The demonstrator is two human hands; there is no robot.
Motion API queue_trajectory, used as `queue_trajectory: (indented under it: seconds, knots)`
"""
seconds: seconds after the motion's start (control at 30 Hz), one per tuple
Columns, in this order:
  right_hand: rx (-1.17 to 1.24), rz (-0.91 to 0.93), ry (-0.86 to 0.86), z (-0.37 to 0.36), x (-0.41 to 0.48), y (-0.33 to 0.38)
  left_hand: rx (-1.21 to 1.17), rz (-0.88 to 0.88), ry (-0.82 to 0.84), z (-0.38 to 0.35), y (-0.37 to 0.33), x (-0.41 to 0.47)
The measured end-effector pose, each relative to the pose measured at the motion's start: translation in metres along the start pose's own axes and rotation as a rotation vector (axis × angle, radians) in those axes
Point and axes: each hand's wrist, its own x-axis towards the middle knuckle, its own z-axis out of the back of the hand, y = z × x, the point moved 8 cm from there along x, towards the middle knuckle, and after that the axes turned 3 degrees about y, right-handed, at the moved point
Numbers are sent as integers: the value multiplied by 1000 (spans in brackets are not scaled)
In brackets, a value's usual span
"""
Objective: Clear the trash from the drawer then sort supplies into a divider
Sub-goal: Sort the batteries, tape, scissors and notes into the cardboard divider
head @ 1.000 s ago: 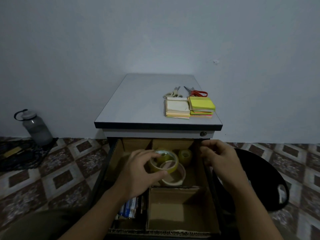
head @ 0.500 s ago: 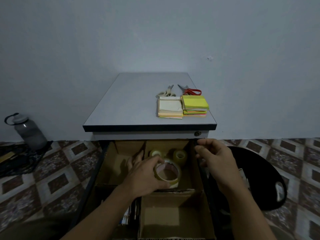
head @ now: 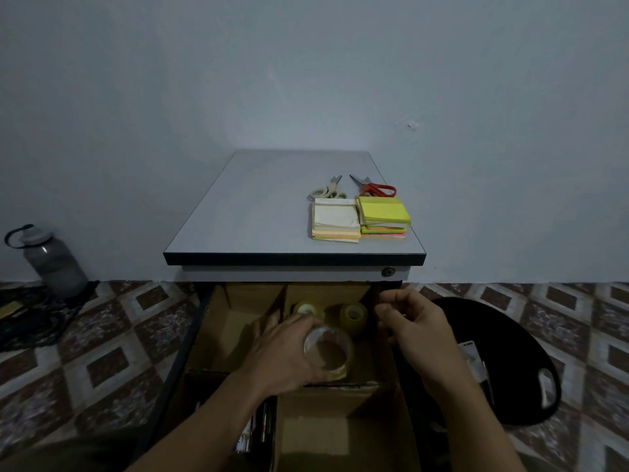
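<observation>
Seemingly a home room. Far left of the gripping left hand (head: 282, 356), a water bottle (head: 54, 264) stands on patterned floor tiles (head: 112, 366).

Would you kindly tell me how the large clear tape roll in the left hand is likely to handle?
The large clear tape roll is a hollow ring, so probably stiff and light for its size. Its glossy side may be slippery, though the left hand wraps its rim. Being round, it could roll if set on edge.

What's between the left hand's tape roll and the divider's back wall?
Head view: a left small tape roll and a right small tape roll, beyond the large tape roll.
</observation>
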Motion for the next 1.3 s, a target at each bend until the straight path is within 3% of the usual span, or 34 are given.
queue_trajectory:
  seconds: [0.3,0.53,0.77,1.03,1.13,1.3]
  knots:
    - [-38,-8,-13,0,-2,1,-62,-18,-15,2,-1,-2]
    - [-41,-15,-14,3,-3,1,-241,-61,-210,21,1,-14]
    - [-68,82,27,8,3,34,-453,-185,-407,98,-12,-20]
    - [-190,324,-88,47,71,130,-376,-156,-496,207,-35,49]
    - [-312,319,-110,55,123,147,-325,-136,-440,226,-43,98]
    - [-612,243,-30,45,207,146,-146,-77,-198,219,-54,173]
